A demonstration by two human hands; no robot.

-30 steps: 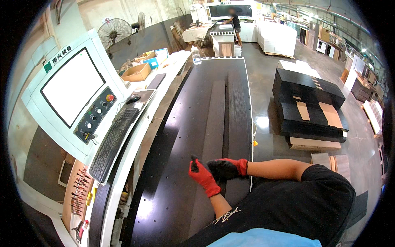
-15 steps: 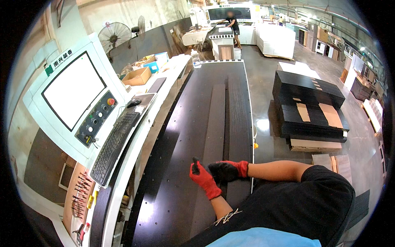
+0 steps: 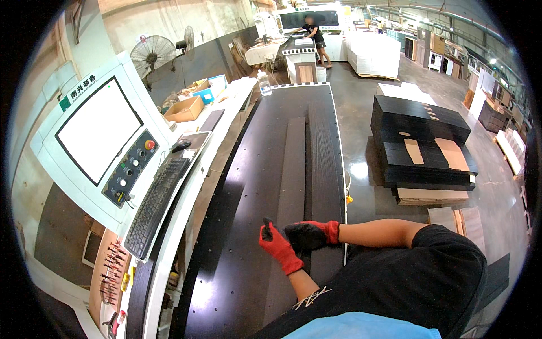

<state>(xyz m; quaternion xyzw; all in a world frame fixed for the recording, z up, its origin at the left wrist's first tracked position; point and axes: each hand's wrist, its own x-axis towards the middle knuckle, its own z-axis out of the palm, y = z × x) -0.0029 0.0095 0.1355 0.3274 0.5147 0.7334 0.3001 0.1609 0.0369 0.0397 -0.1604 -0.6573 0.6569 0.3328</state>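
Your red-gloved left hand (image 3: pixel 278 245) is pointing one digit up beside your right hand (image 3: pixel 309 233); whether either is gripping anything, I cannot tell. Beneath them, a long, grained dark strip (image 3: pixel 326 158) is lying along the dark table's (image 3: pixel 231 195) right side, extending far.

Lies flat on the black worktable (image 3: pixel 234 195) as a long, narrow, smooth-faced dark brown strip (image 3: pixel 292 164), running near to far. Sits left of and roughly parallel to a wider black wood-grain board (image 3: pixel 324 152), also flat, reaching slightly farther. Shows a dark gap between; partly hidden at near.
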